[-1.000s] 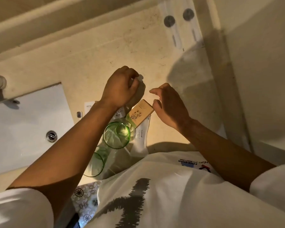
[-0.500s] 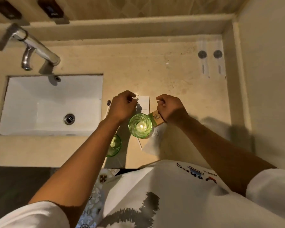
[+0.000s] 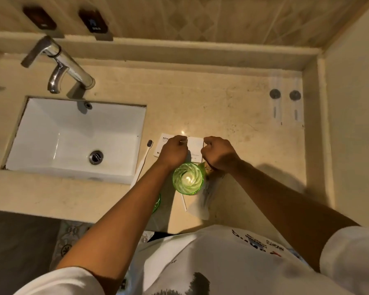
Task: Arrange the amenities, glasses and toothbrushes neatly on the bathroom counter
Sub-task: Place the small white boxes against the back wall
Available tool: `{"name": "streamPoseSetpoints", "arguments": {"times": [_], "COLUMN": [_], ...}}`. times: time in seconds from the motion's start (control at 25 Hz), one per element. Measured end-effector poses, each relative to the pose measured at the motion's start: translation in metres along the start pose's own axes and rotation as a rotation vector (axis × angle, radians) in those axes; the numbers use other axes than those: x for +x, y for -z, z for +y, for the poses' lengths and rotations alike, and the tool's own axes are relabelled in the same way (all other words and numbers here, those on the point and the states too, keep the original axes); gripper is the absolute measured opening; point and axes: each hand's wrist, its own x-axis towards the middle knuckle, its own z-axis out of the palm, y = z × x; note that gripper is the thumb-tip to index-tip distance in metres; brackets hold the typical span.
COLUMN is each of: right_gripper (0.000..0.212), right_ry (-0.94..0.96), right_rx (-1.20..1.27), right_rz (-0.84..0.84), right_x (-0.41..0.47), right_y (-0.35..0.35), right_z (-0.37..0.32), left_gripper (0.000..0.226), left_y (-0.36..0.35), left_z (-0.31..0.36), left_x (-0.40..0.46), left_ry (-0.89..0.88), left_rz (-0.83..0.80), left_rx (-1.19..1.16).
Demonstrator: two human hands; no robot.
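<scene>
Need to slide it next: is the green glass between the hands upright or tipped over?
Upright. The green glass shows a full round rim with its base centred inside, seen straight down on the counter.

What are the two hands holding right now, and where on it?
Both hands, left and right, pinch the white amenity packet by its opposite side edges.

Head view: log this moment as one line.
left hand: on white packets | right hand: curled at packets | green glass: upright, near | toothbrush: beside sink
</scene>
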Motion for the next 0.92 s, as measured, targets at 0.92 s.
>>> {"name": "streamPoseSetpoints", "arguments": {"times": [0.92], "right_gripper": [0.047], "right_ry": [-0.188], "right_rx": [0.321], "right_rz": [0.588], "right_x": [0.150], "right_y": [0.159], "right_z": [0.076], "left_gripper": [0.030], "left_y": [-0.094], "left_z": [0.216], "left_x": [0.154], "left_ry": [-0.376], "left_rz": [-0.006], "left_rx": [0.099]}}
